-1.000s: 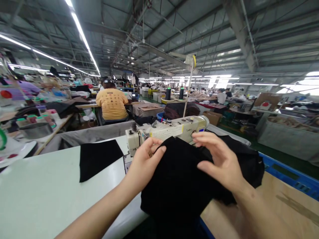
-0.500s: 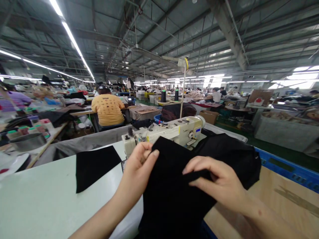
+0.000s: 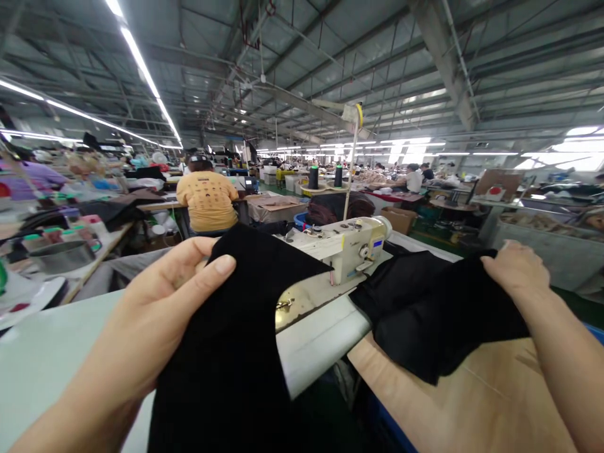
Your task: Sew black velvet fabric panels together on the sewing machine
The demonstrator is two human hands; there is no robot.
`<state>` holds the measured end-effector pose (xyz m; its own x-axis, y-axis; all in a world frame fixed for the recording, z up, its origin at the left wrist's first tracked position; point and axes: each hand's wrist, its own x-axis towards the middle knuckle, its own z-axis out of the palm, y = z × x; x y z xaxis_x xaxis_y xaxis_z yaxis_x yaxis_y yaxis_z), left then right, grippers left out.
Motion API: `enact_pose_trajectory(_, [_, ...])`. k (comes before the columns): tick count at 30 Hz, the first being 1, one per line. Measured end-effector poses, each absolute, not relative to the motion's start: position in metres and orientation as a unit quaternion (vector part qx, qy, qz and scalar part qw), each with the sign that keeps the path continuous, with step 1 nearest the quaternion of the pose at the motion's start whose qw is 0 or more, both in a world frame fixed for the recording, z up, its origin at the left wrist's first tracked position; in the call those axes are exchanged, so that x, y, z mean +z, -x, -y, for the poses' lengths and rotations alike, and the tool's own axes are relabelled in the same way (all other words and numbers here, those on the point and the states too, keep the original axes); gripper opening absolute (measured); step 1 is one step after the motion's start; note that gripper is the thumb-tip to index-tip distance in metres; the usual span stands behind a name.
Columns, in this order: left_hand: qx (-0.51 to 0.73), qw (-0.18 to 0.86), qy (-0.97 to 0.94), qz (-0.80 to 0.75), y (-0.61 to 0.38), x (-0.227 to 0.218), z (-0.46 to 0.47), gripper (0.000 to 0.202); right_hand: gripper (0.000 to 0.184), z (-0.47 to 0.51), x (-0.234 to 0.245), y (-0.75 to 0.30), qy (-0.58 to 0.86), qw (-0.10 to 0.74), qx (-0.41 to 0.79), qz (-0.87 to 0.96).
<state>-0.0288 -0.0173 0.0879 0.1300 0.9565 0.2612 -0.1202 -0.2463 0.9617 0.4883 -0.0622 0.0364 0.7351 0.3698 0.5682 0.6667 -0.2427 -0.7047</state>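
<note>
My left hand [image 3: 155,308] grips a black fabric piece [image 3: 236,340] by its upper edge, thumb on top, and holds it up close to the camera at the left. My right hand [image 3: 516,270] is closed on a second black fabric piece [image 3: 438,308], which it holds out to the right above the wooden board [image 3: 472,402]. Between the two pieces stands the white sewing machine [image 3: 340,242] on the white table [image 3: 42,352].
A person in a yellow shirt [image 3: 207,198] sits with their back to me at the table ahead. Thread cones [image 3: 314,177] stand behind the machine. A metal bowl [image 3: 63,255] and clutter sit on the left bench. More workers and tables fill the hall.
The two hands, close together on one bundle of black cloth before, have drawn apart. Each now holds its own piece, the left near the camera, the right far to the right.
</note>
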Motion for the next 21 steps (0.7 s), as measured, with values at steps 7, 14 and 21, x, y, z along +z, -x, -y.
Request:
enact_pose_trajectory(7, [0.548,0.492,-0.551,-0.393,0.023,0.092,0.037,0.043,0.112,0.058,0.011,-0.320,0.416,0.443,0.327,0.724])
enact_pose_trajectory(14, [0.550,0.476,-0.531,-0.434,0.053,0.081,0.032,0.037,0.031,0.062,0.001,-0.210,0.377,0.494,0.450,0.642])
enact_pose_trajectory(21, [0.540,0.205,-0.640,-0.507,0.090,0.092,-0.010,0.023,0.027,-0.013,0.021,-0.181,0.440,0.488,0.345,0.671])
